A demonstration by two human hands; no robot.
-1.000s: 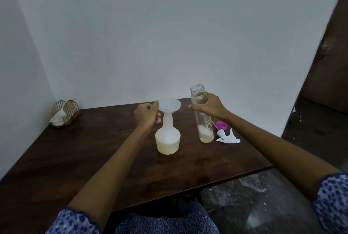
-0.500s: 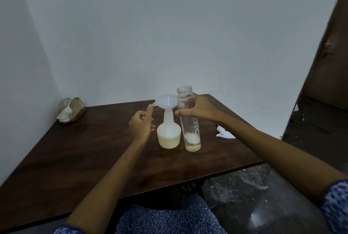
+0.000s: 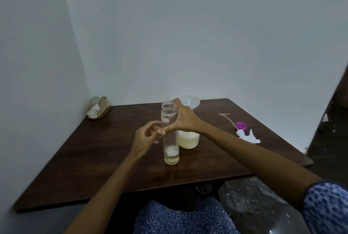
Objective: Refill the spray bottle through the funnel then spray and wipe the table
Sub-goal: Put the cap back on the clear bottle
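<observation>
From the head view, the right hand point(image 3: 183, 120) is wrapped around the upper part of a clear tall bottle point(image 3: 170, 135), thumb low on its near side and fingers reaching up past the open mouth. The left hand point(image 3: 146, 136) sits just beside the bottle on its left, fingers loosely curled and holding nothing, fingertips close to the right thumb; whether they touch the glass cannot be told. The clear bottle stands upright on the dark wooden table point(image 3: 94, 158), a little pale liquid in its bottom. Just behind it and to the right stands the spray bottle point(image 3: 188, 139), its wide base part filled with milky liquid, the neck hidden by the right hand. The translucent funnel point(image 3: 190, 101) sits on top of it, upright.

Toward the table's right edge lie the white spray head point(image 3: 248, 136) with its thin tube, and a purple cap point(image 3: 241, 126) touching it. A wire napkin holder point(image 3: 98, 107) stands in the far left corner against the wall. The near half of the tabletop, toward the person's lap, is open wood.
</observation>
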